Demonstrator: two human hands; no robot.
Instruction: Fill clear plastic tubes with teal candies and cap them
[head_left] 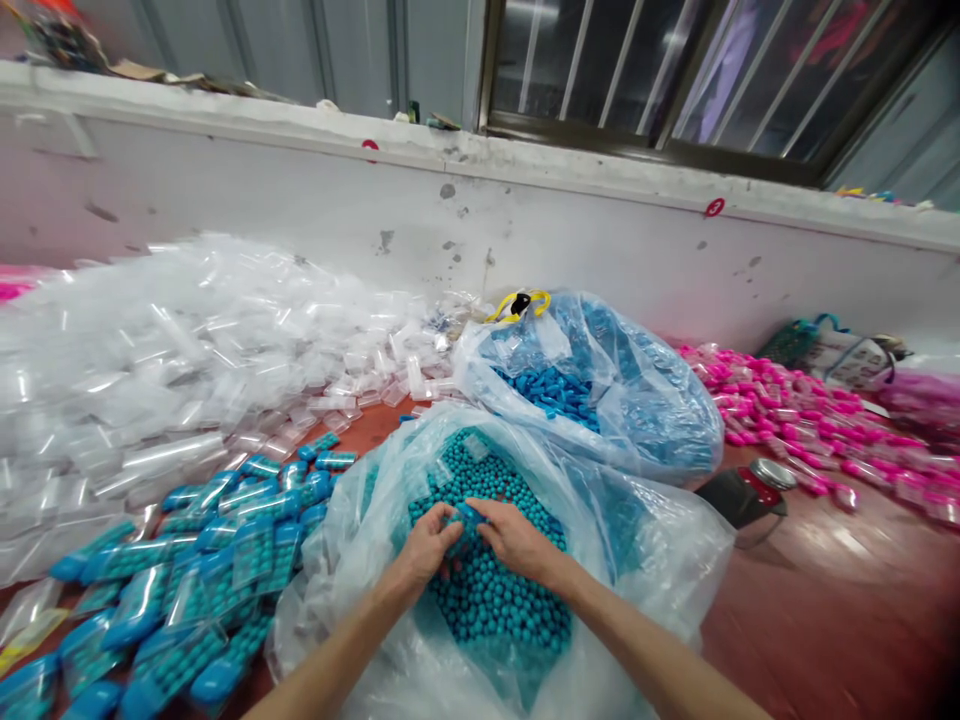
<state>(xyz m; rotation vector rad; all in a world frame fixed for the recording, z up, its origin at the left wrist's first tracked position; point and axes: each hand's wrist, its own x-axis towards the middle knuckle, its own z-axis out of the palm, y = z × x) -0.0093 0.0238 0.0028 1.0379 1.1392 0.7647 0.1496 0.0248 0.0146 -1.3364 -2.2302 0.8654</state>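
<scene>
Both hands meet over a clear plastic bag (337, 590) full of small teal beads (495, 610). My left hand (433, 541) is closed on a small clear container, mostly covered by the fingers. On its right, my right hand (510, 535) pinches a blue cap (469, 516) at the container's end. Whether the cap sits fully on it cannot be made out. Left of the bag lies a heap of bead-filled containers with blue caps (139, 605). Behind, another plastic bag (652, 400) holds loose blue caps (551, 392).
A large pile of clear containers (187, 340) covers the left side of the red tabletop (825, 620). Pink-capped containers (795, 410) spread at the right. Near them stands a dark object with a round metal lid (772, 474). A white wall (585, 240) runs behind.
</scene>
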